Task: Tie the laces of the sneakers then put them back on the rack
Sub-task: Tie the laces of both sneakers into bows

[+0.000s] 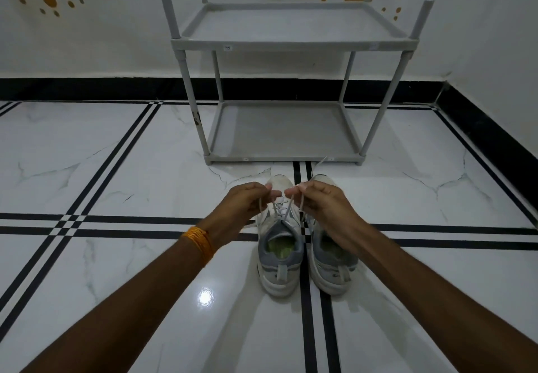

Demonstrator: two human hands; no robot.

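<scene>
Two white and grey sneakers stand side by side on the floor, toes pointing at the rack. Over the left sneaker (pixel 279 259) my left hand (pixel 244 206) pinches one white lace end and my right hand (pixel 323 203) pinches the other, both laces (pixel 286 212) pulled up taut from the eyelets. My right hand covers part of the right sneaker (pixel 332 268), whose loose lace trails forward toward the rack. The grey two-shelf rack (pixel 283 158) stands just beyond the toes, both shelves bare.
The floor is glossy white marble tile with black stripe lines. A white wall with a black skirting and yellow decals runs behind the rack, and a second wall closes the right side. An orange thread band circles my left wrist (pixel 201 241).
</scene>
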